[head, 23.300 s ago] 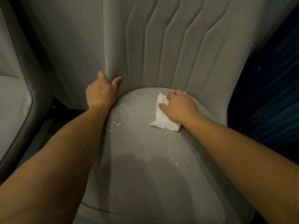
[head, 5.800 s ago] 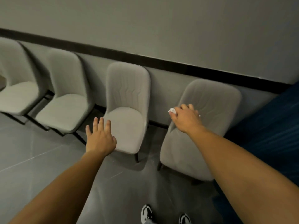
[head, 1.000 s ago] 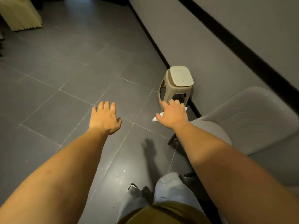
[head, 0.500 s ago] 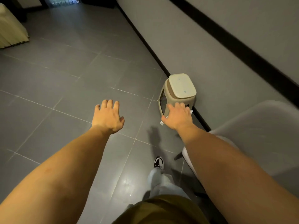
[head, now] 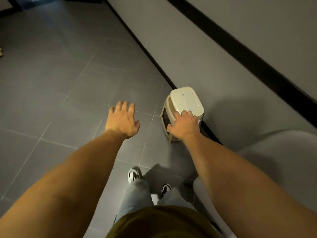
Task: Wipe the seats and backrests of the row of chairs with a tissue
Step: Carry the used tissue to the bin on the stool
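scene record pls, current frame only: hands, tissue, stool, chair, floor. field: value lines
left hand: left hand held out over the floor, fingers spread, holds nothing
right hand: right hand stretched toward the stool, fingers curled; contact with it cannot be told
tissue: a small white scrap shows under the right hand; grip mostly hidden
stool: beige plastic stool stands upright on the floor by the wall
chair: grey chair at the right edge, partly behind the right forearm
floor: dark grey tiled floor
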Demonstrator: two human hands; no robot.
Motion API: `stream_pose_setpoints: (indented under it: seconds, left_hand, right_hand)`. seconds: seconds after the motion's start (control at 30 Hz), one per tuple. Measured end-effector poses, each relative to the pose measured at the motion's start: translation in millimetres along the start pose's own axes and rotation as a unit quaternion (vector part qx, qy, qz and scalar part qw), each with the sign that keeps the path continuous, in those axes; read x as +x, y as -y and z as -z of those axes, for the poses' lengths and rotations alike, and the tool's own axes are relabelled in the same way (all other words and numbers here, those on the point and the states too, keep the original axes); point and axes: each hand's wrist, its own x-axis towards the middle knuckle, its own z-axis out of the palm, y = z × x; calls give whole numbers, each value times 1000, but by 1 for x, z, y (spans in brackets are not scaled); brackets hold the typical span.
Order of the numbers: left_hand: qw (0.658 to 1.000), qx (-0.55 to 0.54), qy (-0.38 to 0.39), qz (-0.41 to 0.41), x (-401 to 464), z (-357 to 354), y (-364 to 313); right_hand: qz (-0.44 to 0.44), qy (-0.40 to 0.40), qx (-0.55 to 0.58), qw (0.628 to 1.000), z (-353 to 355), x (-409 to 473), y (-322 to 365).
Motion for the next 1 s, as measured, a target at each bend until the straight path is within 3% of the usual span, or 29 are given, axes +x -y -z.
stream_pose_setpoints:
  seconds: [0.27, 0.57, 1.0]
  left_hand:
    - [995, 8, -3, -99, 161, 1, -3]
    - [962, 71, 10, -262, 327, 17, -29]
    - [921, 73, -21, -382, 367, 24, -113]
  right_hand:
    - [-131, 13, 27, 991, 11, 79, -48]
    - [-320, -23, 116, 940, 27, 143, -64]
    - [-379, -26, 164, 911, 18, 167, -104]
